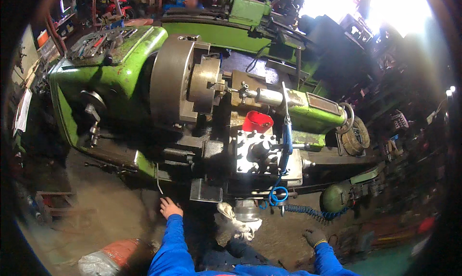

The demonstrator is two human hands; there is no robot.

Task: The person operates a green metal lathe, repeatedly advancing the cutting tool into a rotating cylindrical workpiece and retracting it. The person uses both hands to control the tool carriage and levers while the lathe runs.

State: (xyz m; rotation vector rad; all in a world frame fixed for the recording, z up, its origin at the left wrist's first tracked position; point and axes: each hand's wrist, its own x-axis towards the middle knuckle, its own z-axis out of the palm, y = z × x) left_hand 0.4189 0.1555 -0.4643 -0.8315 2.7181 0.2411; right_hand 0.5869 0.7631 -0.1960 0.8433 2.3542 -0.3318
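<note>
My bare left hand [171, 208] is just below the lower end of a thin bent metal lever [159, 179] on the front of a green lathe [136, 47]. Its fingers are loosely spread, with nothing seen in them; whether a fingertip touches the lever is unclear. Low on the right, away from the machine, is my right hand [315, 237] in a dark glove; its fingers are too dark to read. Between the hands, a whitish rag [239, 221] hangs by a round metal handwheel [247, 211]. The large chuck [172, 78] faces the tailstock [315, 107].
A red cup [257, 122] stands behind the square tool post [250, 153]. A blue air gun [287, 141] joins a coiled hose [308, 210]. Hand tools [98, 44] lie on the headstock. A white and orange sack [113, 257] sits at lower left. Another green lathe [216, 38] stands behind.
</note>
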